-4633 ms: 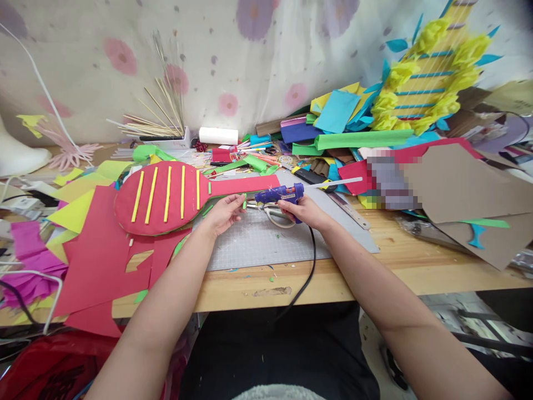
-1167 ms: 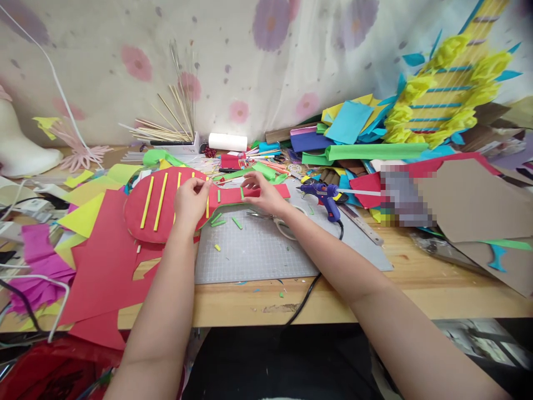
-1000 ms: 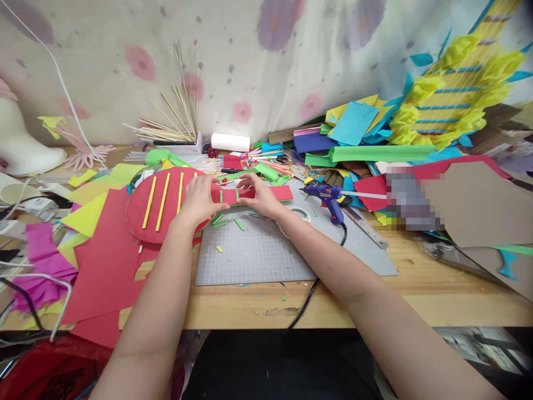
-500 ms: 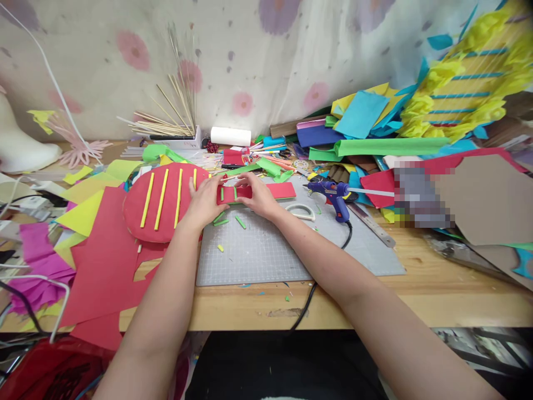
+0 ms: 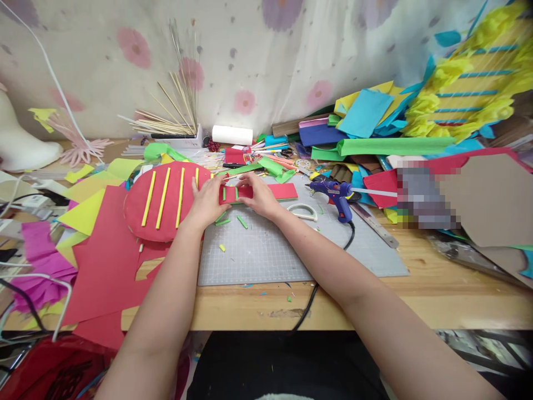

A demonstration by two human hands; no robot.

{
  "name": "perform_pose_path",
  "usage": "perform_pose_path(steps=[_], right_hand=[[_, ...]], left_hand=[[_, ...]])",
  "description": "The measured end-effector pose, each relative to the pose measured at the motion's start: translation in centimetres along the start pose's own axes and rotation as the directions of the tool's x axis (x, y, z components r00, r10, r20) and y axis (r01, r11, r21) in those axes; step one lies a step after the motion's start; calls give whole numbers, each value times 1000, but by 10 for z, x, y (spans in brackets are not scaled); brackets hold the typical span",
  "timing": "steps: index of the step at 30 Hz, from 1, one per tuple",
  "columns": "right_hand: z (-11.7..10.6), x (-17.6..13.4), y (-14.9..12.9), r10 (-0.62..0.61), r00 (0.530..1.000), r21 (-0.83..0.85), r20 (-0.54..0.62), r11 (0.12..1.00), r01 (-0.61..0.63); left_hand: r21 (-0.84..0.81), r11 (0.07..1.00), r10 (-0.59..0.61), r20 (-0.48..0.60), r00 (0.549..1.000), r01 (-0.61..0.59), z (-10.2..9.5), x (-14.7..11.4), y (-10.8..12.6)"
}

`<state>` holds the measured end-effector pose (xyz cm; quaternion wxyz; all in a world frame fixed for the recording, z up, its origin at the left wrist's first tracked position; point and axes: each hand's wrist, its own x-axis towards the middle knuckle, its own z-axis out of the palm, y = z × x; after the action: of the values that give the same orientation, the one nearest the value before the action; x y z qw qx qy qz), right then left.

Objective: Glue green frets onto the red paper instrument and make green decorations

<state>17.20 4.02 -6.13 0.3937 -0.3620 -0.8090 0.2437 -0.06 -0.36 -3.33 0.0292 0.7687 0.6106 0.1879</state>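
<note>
A long red strip (image 5: 283, 191) with short green bars across it lies over the far part of the grey cutting mat (image 5: 266, 255). My left hand (image 5: 206, 201) grips its left end, and my right hand (image 5: 259, 195) grips it around the middle; two green bars (image 5: 236, 192) show between the hands. Both hands have their fingers bent onto the strip's edges, partly hiding it. Beside my left hand is a red oval panel (image 5: 137, 205) with yellow stripes. Loose green pieces (image 5: 242, 222) and a small yellow piece (image 5: 222, 248) lie on the mat nearer to me.
A blue glue gun (image 5: 338, 195) rests on the mat's right, its black cable (image 5: 310, 305) running over the table edge. Near it are a white-handled tool (image 5: 303, 211) and a metal ruler (image 5: 375, 225). Red sheets (image 5: 100, 272) lie left; sticks (image 5: 166, 119) stand behind.
The whole view has shifted very slightly. Both hands keep the same hold on the red strip, and nothing else has visibly moved.
</note>
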Motion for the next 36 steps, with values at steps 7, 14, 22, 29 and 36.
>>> perform_pose_path(steps=[7,14,22,29,36], right_hand=[[1,0,1,22,1000,-3,7,1000,-22],[1,1,-1,42,999,-36,22,998,-41],[-1,2,-4,64,997,-64,46,996,-61],[-3,1,-4,65,996,17,54,998,-66],[-4,1,-3,59,997,43,40,997,-61]], left_hand=[[8,1000,-10,13,1000,10,-1,0,1],[12,1000,-17,26,1000,17,0,1,0],[0,1000,-24,34,999,24,-3,0,3],[4,1000,-23,33,999,23,-2,0,3],[3,1000,-16,23,1000,16,-2,0,3]])
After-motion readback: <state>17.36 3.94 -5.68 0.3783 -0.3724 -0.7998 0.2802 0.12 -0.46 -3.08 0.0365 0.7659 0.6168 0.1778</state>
